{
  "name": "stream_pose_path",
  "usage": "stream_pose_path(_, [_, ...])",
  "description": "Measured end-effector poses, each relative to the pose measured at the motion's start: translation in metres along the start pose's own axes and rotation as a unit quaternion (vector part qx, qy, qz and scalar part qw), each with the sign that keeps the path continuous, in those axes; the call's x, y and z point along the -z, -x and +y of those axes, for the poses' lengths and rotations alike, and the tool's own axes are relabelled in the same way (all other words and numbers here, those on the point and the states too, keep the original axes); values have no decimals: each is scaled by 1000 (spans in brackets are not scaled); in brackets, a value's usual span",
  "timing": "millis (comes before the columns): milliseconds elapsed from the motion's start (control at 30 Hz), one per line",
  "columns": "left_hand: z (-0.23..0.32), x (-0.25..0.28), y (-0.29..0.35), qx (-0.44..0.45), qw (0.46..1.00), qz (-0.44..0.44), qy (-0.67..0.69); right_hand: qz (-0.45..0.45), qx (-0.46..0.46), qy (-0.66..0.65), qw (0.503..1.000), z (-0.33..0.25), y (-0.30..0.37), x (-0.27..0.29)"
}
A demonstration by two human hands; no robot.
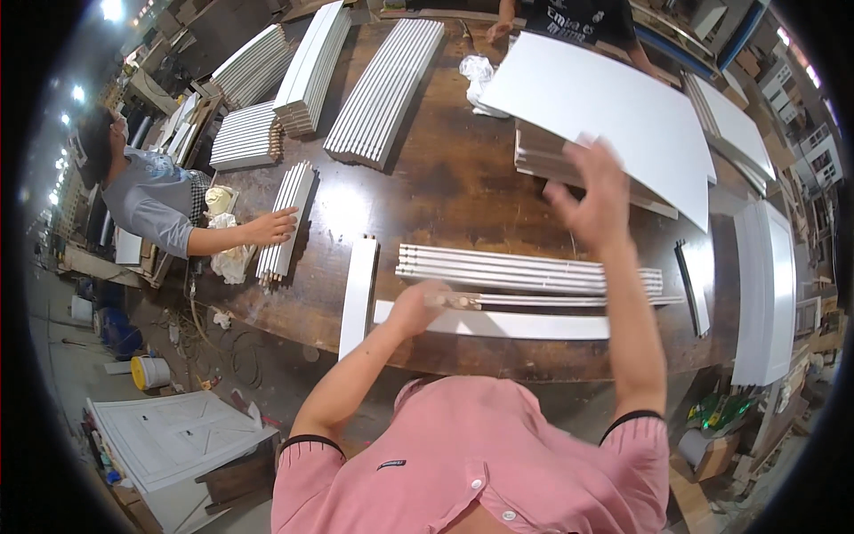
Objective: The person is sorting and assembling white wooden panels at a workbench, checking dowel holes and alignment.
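Note:
My left hand [418, 309] is closed around the left end of a narrow white wooden strip [534, 301], whose tip shows bare brown wood; the fingers are slightly blurred. Just beyond it lies a row of white grooved strips [498, 269], side by side. Nearer to me, a flat white board [525, 325] runs along the table's front edge, partly under my left hand. My right hand [592, 191] is raised with fingers spread and nothing in it. It is blurred, and overlaps the near edge of a large white panel [605, 107].
White rails stand upright at left [358, 298] and right [693, 289] of the strips on the brown table [445, 200]. Bundled slats [387, 89] lie at the far left. A person at left touches a slat bundle [286, 222]; another person stands behind the panel. White panels [765, 294] lean at right.

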State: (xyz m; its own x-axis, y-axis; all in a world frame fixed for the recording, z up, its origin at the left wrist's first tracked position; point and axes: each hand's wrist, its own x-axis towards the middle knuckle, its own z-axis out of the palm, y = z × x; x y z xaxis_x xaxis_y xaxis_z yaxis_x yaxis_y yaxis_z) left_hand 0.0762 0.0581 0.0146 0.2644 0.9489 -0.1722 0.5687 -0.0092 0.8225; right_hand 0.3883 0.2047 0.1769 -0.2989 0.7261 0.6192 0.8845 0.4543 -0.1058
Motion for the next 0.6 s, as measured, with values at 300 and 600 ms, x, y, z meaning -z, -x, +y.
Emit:
stream_pose_path(300, [-17,-17,-12,27,995,36,-90,-120,-128,179,968,139,-9,-38])
stream_pose_path(600, [-35,-25,-1,-37,988,82,-127,-63,-67,94,991,135,-25,64])
